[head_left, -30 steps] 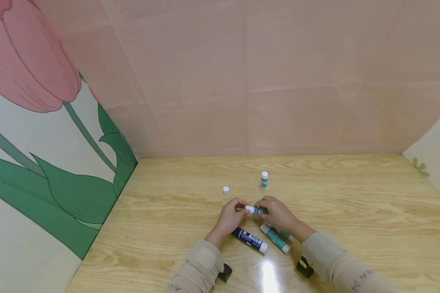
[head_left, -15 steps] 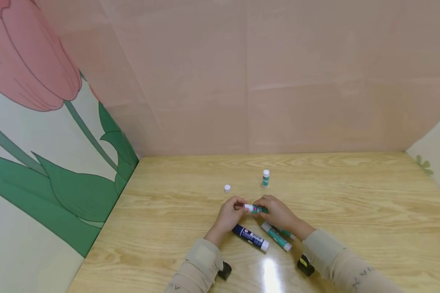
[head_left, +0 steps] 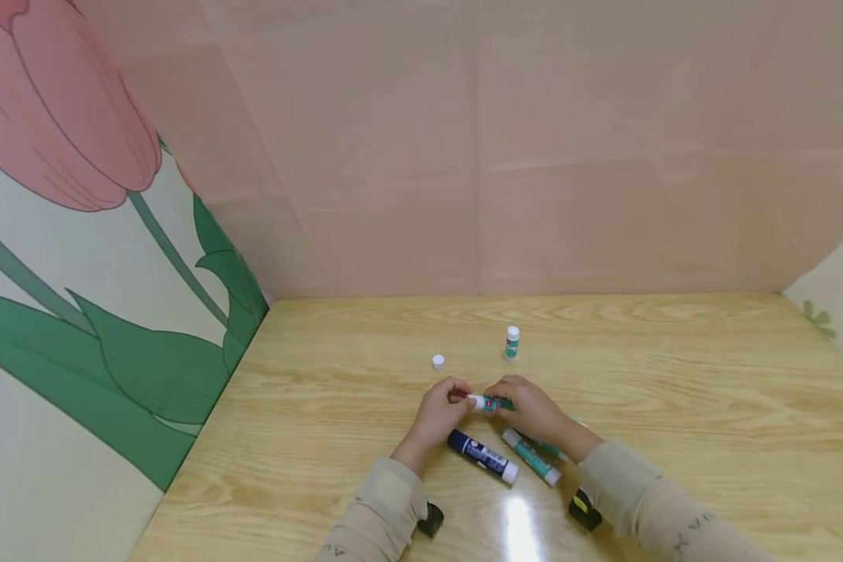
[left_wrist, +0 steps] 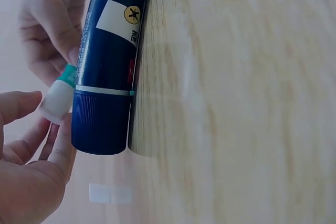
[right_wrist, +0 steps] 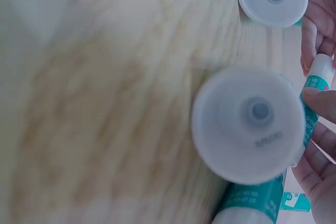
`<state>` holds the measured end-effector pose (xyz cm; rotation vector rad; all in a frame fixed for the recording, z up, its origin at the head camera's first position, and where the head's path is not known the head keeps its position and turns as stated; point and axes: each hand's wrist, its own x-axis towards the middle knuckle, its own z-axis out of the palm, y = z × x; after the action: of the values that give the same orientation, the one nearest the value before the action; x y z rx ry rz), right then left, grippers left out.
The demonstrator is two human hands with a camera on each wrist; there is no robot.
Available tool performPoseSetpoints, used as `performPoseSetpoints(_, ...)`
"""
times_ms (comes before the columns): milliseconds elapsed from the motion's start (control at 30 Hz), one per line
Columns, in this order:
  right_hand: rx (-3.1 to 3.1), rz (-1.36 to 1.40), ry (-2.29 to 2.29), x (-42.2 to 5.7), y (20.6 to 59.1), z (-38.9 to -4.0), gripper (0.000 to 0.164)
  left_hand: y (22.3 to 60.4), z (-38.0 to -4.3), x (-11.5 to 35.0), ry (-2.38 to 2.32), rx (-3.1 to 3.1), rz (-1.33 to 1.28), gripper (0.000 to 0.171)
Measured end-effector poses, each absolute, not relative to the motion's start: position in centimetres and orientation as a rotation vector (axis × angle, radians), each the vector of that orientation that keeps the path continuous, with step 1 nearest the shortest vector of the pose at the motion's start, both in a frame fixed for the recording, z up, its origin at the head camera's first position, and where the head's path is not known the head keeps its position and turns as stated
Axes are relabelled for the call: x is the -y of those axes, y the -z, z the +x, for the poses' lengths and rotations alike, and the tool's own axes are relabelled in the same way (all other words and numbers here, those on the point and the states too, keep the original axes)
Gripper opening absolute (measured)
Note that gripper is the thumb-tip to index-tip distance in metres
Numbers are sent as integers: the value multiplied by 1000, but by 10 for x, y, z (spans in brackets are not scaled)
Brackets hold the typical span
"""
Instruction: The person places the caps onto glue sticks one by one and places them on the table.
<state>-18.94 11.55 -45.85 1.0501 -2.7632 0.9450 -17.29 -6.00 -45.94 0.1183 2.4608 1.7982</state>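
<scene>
Both hands hold one small glue stick (head_left: 488,403) lengthwise between them, just above the table. My left hand (head_left: 439,410) pinches its white end (left_wrist: 56,100) between thumb and fingers. My right hand (head_left: 530,407) grips the teal body (right_wrist: 313,82), thumb on the label. A loose white cap (head_left: 439,361) stands beyond the left hand. Below the hands lies a large navy glue stick (head_left: 483,457), which fills much of the left wrist view. Teal glue sticks (head_left: 531,457) lie by the right hand, one partly hidden by the forearm; their white ends (right_wrist: 249,124) loom in the right wrist view.
Another small glue stick (head_left: 512,343) with a white top stands upright beyond the right hand. The wooden table (head_left: 674,375) reaches back to a pinkish cloth wall (head_left: 478,156). A tulip-printed panel (head_left: 168,375) borders its left side. Black devices (head_left: 585,511) sit at the wrists.
The head view has shifted slightly. Both hands keep the same hold on the small glue stick and have barely moved; the other things stay where they were.
</scene>
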Motion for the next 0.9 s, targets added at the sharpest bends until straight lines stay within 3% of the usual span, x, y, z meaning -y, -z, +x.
performPoseSetpoints(900, 2782, 1158, -888, -107, 461, -190, 22, 462, -176, 65, -1866, -2481, 67, 11)
